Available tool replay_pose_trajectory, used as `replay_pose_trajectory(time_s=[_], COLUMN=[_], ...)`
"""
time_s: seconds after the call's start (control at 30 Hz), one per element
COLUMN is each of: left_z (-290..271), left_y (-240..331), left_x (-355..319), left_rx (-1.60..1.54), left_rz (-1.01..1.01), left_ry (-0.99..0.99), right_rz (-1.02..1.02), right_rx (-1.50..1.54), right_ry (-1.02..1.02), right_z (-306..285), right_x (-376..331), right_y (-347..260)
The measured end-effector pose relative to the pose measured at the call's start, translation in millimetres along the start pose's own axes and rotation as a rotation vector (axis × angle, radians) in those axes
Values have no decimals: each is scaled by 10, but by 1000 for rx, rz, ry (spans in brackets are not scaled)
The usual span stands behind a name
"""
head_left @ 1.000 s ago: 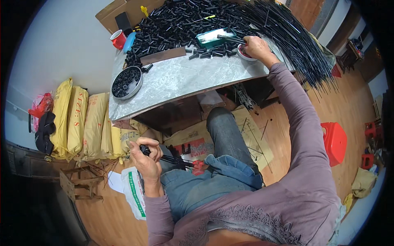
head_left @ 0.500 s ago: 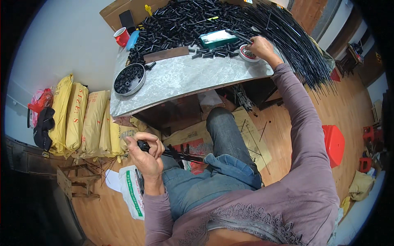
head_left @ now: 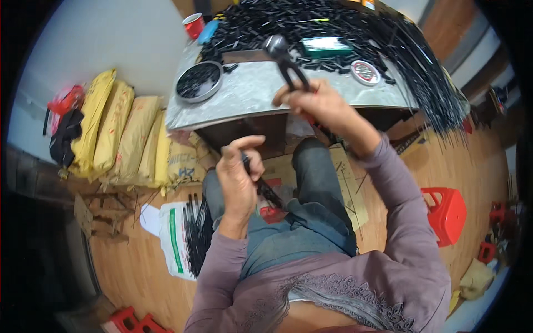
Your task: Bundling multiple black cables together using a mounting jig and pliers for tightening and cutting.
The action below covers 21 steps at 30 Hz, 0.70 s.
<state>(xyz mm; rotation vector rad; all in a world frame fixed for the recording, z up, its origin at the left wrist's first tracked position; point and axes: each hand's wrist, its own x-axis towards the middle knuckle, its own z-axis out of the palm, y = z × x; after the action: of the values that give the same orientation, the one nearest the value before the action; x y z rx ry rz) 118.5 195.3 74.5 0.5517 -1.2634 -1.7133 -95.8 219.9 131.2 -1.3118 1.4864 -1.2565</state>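
Note:
In my right hand (head_left: 322, 105) is a pair of pincers (head_left: 276, 46) with a rounded metal head and dark handles, raised in front of the table edge and blurred by motion. Lower and to the left, my left hand (head_left: 237, 180) is curled around a slim black rod-like frame (head_left: 268, 193) that slants down over my lap; its fine parts are blurred. A small round dish (head_left: 365, 72) of tiny pieces stands on the table, right of the pincers. At the table's left lies a round tray (head_left: 217, 82) filled with small black parts.
The grey table (head_left: 252, 83) bears a heap of black tubular parts (head_left: 266, 25), a green box (head_left: 327, 48), a red cup (head_left: 194, 25) and long black rods (head_left: 427, 83). Yellow sacks (head_left: 114, 130) line the left wall. A red stool (head_left: 447, 216) stands right.
My right hand has left the small dish and swung left and nearer with the pincers. My left hand has moved right and up with the black frame. The whole view has shifted.

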Motion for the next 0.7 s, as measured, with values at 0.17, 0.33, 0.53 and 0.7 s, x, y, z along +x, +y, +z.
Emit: replay_pose_trajectory(time_s=[0.17,0.33,0.53,0.7], left_z=[-116,-281,-411,-497], left_y=[29,85,74,67], left_x=[-107,-226,-312,-293], left_rx=[-14,38,23,69], left_rz=[29,76,61,95], left_ry=[121,192,195,190], right_rz=[-279,-377,-254,-390], right_rx=[62,-18,32,-276], right_ry=[-50,119,133,264], right_z=[929,1311,1470,1525], right_x=[-197,-187,-193,-165], right_y=[-95,52,66,69])
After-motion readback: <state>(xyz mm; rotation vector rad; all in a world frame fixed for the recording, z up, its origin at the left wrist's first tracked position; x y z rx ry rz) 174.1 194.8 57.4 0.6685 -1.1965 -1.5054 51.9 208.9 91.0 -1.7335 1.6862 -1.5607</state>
